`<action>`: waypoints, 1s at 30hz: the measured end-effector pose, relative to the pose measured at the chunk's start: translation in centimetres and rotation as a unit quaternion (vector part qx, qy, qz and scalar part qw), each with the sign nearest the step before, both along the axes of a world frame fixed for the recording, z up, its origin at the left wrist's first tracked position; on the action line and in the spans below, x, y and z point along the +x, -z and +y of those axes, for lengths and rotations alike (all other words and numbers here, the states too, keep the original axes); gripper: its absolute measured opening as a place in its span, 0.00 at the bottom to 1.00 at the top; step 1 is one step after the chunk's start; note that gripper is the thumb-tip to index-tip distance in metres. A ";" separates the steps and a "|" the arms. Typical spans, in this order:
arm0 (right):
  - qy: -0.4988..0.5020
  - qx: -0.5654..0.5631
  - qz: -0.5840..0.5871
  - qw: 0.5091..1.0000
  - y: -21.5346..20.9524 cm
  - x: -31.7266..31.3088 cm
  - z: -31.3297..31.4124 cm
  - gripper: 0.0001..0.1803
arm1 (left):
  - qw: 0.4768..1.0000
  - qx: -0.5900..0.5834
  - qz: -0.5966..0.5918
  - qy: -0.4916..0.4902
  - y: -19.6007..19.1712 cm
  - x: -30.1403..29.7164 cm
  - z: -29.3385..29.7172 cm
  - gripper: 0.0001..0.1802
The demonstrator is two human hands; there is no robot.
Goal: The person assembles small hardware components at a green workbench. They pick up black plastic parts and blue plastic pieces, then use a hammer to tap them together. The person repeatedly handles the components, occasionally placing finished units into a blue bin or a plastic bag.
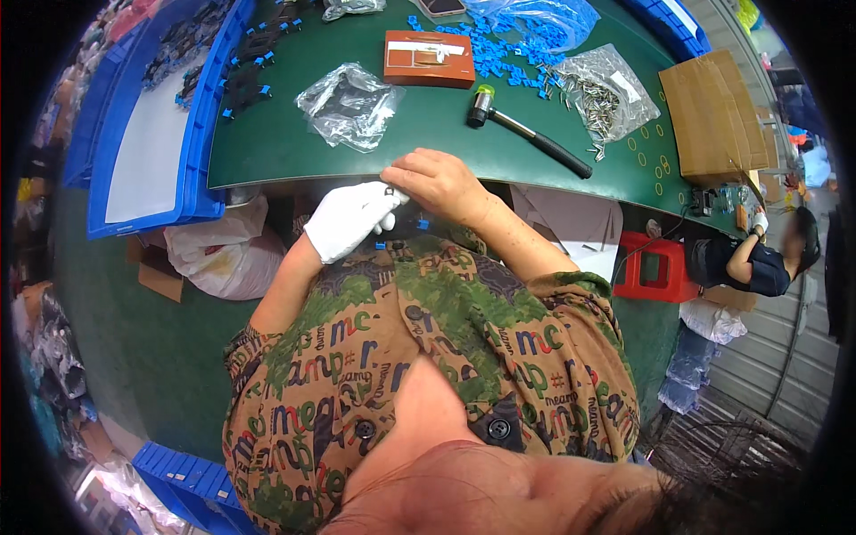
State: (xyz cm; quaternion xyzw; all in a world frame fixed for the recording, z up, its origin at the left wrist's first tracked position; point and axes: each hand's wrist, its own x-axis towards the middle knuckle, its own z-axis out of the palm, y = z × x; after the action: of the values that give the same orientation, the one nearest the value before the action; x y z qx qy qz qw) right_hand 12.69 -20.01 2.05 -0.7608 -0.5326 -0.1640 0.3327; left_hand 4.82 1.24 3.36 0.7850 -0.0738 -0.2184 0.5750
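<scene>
Shirt: our patterned shirt [419, 348] fills the low middle of the view, nearest the lens, with both forearms running up from it to the tabletop [446, 134] edge.
Left hand: our gloved left hand [349, 218] is curled, fingertips meeting the right hand at a small dark part [390, 191]; we judge it pinched there, though the grip itself is mostly hidden.
Right hand: our bare right hand [439, 181] is closed over the same part from the right and above, knuckles toward the tabletop.
Part: it sits between the two hands, right at the near tabletop edge; its long axis we cannot tell, too small.
Nearer hand: both touch it; neither is nearer.
Blue bits: a few small blue pieces [423, 224] lie just below the hands, against our shirt.
Hammer: the hammer [528, 132] lies beyond the right hand, handle running away to the right.
Bag: a clear bag [349, 104] lies beyond the left hand, apart from it.
</scene>
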 end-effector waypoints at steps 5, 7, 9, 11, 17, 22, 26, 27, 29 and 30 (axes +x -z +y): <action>0.032 0.006 -0.020 0.999 0.2 -0.7 0.0 0.15 | 0.999 0.033 -0.032 0.005 0.1 0.0 0.1 0.19; 0.046 0.007 -0.020 0.999 0.5 -1.1 0.1 0.15 | 0.999 0.032 -0.028 -0.001 0.4 -0.2 0.2 0.19; 0.055 0.016 -0.011 0.998 1.0 -1.5 0.2 0.14 | 1.000 0.016 -0.010 -0.010 0.8 -0.4 0.3 0.18; 0.057 0.033 0.006 0.998 1.5 -1.9 0.3 0.14 | 0.999 -0.017 0.022 -0.024 1.2 -0.7 0.3 0.17; 0.072 0.082 0.109 0.988 2.8 -3.6 0.8 0.12 | 0.997 -0.055 0.043 -0.039 1.2 -1.1 0.1 0.15; 0.072 0.098 0.145 0.982 4.1 -4.3 0.6 0.13 | 0.998 -0.040 0.037 -0.024 1.3 -1.2 -0.3 0.16; 0.072 0.102 0.150 0.981 4.9 -4.1 0.5 0.14 | 0.997 -0.044 0.048 -0.039 0.9 -1.3 -0.9 0.17; 0.072 0.104 0.151 0.980 5.0 -4.1 0.4 0.14 | 0.997 -0.043 0.048 -0.039 1.0 -1.3 -1.0 0.17; 0.071 0.110 0.154 0.979 5.1 -4.2 0.4 0.13 | 0.997 -0.038 0.048 -0.041 1.3 -1.4 -1.1 0.17; 0.070 0.111 0.156 0.979 5.1 -4.2 0.4 0.13 | 0.998 -0.032 0.046 -0.037 1.4 -1.3 -1.1 0.17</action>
State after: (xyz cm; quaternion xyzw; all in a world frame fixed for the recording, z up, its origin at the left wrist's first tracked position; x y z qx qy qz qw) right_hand 8.46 -19.61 -3.07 -0.7707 -0.3978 -0.1241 0.4821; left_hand 3.48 0.17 1.98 0.7577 -0.0249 -0.2299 0.6103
